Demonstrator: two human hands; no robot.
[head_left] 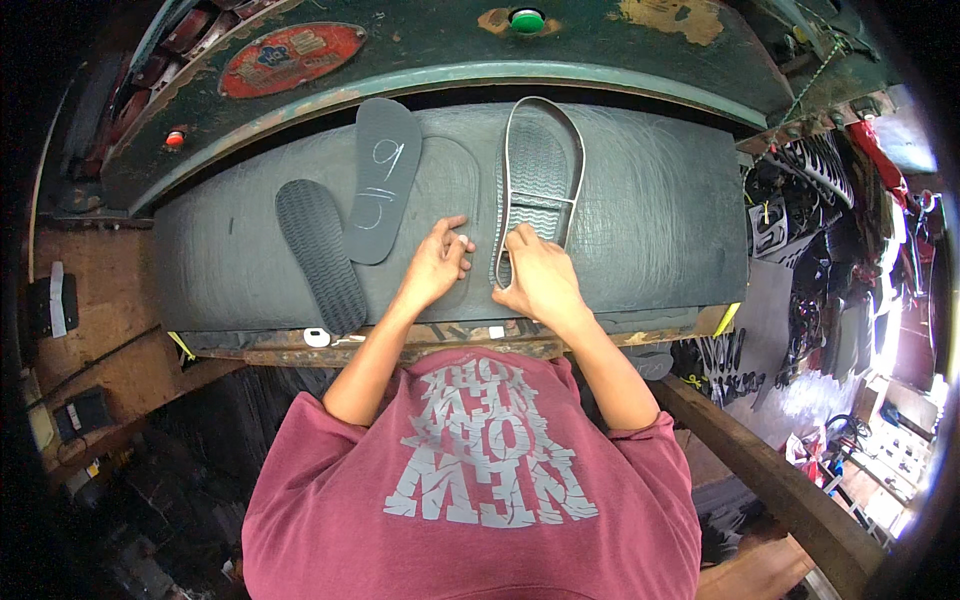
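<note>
A sole-shaped metal cutting die (pixel 574 180) with a crossbar stands on a black, wavy-patterned rubber piece (pixel 537 150). My right hand (pixel 538 275) is closed on the die's near end, thumb along its left side. Left of it, my left hand (pixel 438 262) is over the grey board (pixel 640 200), its fingers bent and a small white piece between them, possibly chalk. A smooth dark sole (pixel 385 180) with white handwritten marks lies further left. It lies beside a narrower ridged sole (pixel 320 255).
Behind the board rises a green machine beam (pixel 440 85) with a green button (pixel 526 20) and a red button (pixel 176 138). A white earbud case (pixel 317 338) sits on the wooden front ledge (pixel 460 345). Black rubber offcuts (pixel 820 250) hang and pile at the right.
</note>
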